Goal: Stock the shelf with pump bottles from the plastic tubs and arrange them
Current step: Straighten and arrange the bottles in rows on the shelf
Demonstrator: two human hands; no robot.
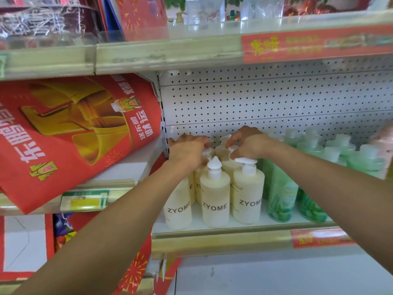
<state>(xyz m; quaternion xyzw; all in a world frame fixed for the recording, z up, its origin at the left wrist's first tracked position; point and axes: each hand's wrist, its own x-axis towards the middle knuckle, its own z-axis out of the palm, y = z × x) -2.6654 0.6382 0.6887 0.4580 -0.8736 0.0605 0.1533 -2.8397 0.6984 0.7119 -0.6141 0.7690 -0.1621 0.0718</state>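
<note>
Many cream bottles point(214, 194) already stand on the shelf point(223, 237) under both hands, and the left hand point(187, 152) and right hand point(248, 143) pinch pump tops at the back, lining them up.

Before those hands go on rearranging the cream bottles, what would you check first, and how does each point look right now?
1. Front-row cream bottles upright: ok.
2. Labels facing out: ok on the three front ones.
3. Left hand on back-row pump tops: ok; exact hold cannot tell.
4. Right hand fingers curled at a pump top: ok.
5. Green bottles kept apart, to the right: ok.
6. Back-row bottles straight: cannot tell, hidden.
</note>
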